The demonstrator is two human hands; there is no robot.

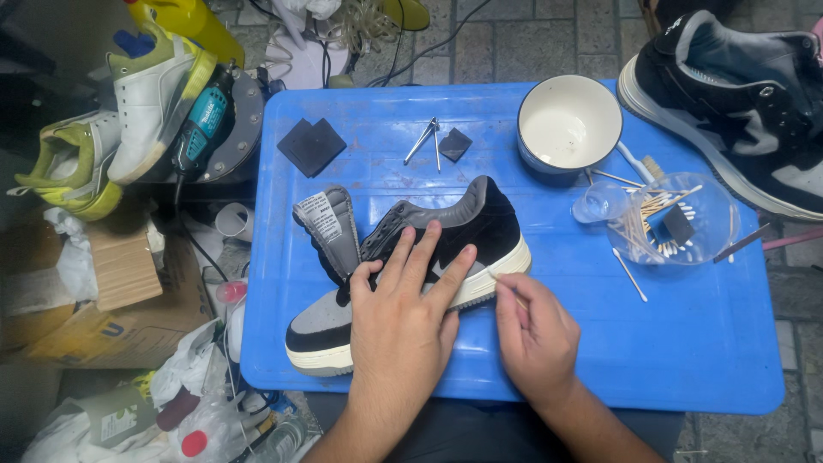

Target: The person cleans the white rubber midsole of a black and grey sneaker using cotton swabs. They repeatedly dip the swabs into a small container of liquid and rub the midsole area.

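While left hand (403,321) steadies sneaker (411,266), right hand (536,334) swabbing

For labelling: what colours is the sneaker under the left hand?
Black and grey upper, off-white sole: sneaker under the left hand, clearest in the head view.

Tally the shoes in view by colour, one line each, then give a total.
Black and grey suede sneaker with white sole, under the left hand, right hand beside it: 1
White and yellow-green sneakers: 2
Black and grey high-top sneaker: 1
Total: 4
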